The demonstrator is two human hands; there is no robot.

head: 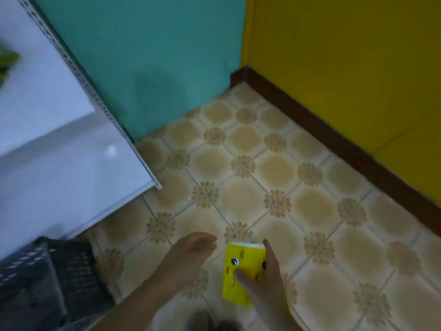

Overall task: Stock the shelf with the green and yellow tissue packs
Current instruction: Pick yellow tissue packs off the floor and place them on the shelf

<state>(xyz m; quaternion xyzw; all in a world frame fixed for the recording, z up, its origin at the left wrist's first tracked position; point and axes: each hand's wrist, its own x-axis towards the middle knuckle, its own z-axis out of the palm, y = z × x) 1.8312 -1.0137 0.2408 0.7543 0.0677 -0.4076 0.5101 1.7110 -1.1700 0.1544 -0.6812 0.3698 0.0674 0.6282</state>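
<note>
My right hand point(267, 283) grips a yellow tissue pack point(241, 271) with a cartoon face, thumb across its front, low over the tiled floor. Just left of the pack hovers my left hand point(188, 256), fingers relaxed and holding nothing. The white shelf point(59, 151) fills the left side, its perforated upright running down to the floor. A green pack point(7, 65) shows blurred at the far left edge on the upper shelf.
A dark plastic basket point(43, 278) stands on the floor at the lower left, below the shelf. A teal wall point(143, 56) and a yellow wall point(346, 56) meet in the corner behind. Patterned floor tiles point(286, 187) spread across the middle.
</note>
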